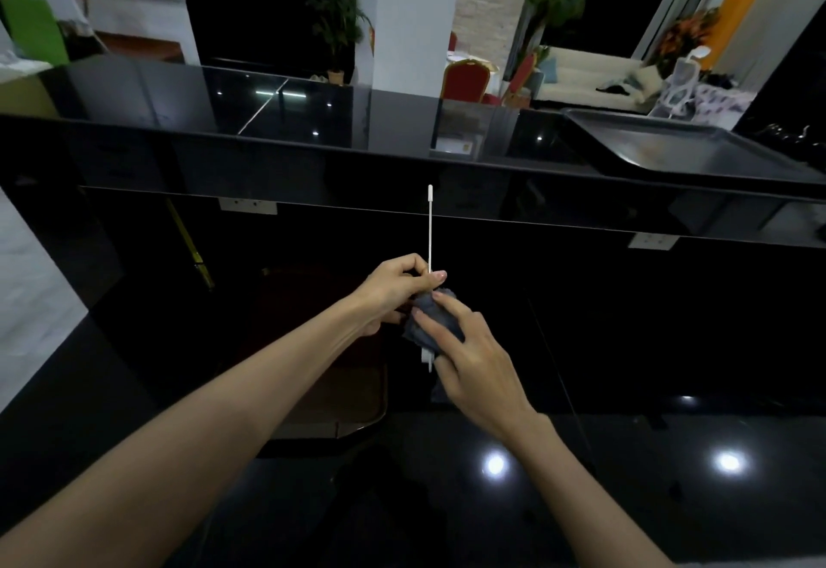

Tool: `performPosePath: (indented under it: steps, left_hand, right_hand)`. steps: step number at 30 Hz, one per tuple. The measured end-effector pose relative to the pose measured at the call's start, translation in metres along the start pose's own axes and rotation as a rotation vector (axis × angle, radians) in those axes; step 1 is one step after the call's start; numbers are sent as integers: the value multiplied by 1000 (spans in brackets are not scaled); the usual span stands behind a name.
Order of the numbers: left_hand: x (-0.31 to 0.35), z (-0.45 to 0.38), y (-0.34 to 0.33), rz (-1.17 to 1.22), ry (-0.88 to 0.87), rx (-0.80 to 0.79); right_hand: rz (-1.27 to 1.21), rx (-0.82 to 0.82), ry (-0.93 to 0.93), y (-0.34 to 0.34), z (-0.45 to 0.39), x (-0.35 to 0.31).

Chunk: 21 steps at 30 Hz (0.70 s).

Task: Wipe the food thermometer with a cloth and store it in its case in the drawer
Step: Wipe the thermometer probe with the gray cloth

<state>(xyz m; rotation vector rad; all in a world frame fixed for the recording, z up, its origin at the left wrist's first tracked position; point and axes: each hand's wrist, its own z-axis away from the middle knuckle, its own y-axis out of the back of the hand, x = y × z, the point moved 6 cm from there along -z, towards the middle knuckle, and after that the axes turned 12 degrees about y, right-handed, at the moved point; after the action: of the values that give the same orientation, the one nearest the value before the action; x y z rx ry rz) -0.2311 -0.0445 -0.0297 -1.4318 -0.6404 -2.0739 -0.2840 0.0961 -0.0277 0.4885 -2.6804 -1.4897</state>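
- Glossy black countertop [625, 500] mirrors ceiling lights; a raised black ledge [313, 138] behind carries a grey metal tray [697, 152].
- Step in hand: wiping. No case or drawer is identifiable.
- Thermometer [430, 232]: thin, rigid white probe, upright, held above the counter; its body is mostly hidden under the cloth.
- Left hand [393, 290]: fingertips pinched on the probe's lower end.
- Right hand [469, 353]: fingers curled, pressing a soft, crumpled grey cloth [431, 317] around the thermometer's lower part.
- Next move, by judgement: slide the cloth along the probe while the pinch steadies it.
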Motion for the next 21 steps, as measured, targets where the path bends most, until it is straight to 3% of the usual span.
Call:
performPosePath:
  steps: [8,15,21]
  left_hand:
    - [-13,2,11,122,48,-1]
    - [-21,-2,6,58,31,5]
    - [-28,-2,20,154,89,-9]
  right_hand:
    - [22,-111,139,-8,29,-20]
    - [92,-50,-9,-11,-2,-4]
    - [50,-149,132,-25,40,-27]
